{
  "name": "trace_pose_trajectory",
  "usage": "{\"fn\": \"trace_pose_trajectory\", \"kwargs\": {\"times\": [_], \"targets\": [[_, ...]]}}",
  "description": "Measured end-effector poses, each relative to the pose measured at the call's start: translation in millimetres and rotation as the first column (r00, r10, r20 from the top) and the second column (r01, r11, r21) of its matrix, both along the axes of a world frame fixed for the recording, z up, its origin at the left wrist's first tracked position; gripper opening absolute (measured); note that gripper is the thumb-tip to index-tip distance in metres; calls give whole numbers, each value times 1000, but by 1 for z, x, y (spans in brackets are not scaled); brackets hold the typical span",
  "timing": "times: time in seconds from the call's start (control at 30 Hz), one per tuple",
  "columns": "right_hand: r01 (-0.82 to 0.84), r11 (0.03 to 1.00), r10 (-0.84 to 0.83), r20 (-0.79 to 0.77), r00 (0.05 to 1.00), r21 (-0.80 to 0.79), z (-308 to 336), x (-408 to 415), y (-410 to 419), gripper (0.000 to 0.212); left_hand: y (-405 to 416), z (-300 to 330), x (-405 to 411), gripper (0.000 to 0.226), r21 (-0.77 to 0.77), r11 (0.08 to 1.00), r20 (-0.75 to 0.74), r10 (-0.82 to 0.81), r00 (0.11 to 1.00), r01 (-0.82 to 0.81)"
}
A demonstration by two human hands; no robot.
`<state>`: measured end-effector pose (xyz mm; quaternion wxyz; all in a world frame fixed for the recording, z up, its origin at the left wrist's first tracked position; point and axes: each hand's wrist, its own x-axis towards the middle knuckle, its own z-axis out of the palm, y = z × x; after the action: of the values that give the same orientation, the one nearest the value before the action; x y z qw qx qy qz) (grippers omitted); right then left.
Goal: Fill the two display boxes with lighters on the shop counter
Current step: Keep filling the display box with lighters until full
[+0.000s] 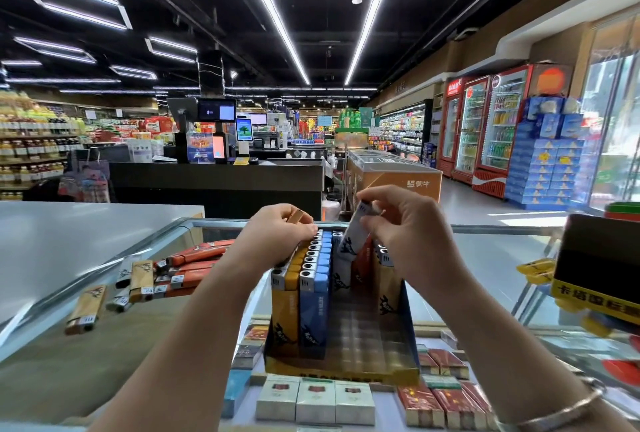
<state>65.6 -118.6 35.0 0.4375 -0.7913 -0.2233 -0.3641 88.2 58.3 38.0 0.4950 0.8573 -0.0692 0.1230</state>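
A white lighter (354, 237) tilts in the pinch of her right hand (407, 237), its lower end dipping into the display box (341, 357) just below the grip, which stands on the glass counter (138, 345). Left of that grip, her left hand (280, 234) curls round a tan lighter (297, 216) while its fingers rest on the tops of the yellow and blue rows (304, 279). Farther left, loose lighters (152, 281) lie scattered on the glass. Off to the right stands a second box (601, 265), black and yellow.
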Motion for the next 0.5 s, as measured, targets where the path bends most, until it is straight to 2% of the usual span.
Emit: {"fn": "trace_pose_trajectory", "kwargs": {"times": [0.2, 0.37, 0.5], "targets": [[56, 956, -40, 59, 997, -288, -5, -4, 5, 33, -1, 3, -1, 7, -3, 1000, -43, 2, 999, -2], [45, 916, -47, 5, 999, -398, -10, -2, 5, 29, -2, 3, -4, 5, -12, 1000, -43, -11, 999, 10], [21, 905, -46, -48, 998, -426, -11, 1, 8, 23, -3, 3, -5, 4, -3, 1000, -34, -13, 999, 13]]}}
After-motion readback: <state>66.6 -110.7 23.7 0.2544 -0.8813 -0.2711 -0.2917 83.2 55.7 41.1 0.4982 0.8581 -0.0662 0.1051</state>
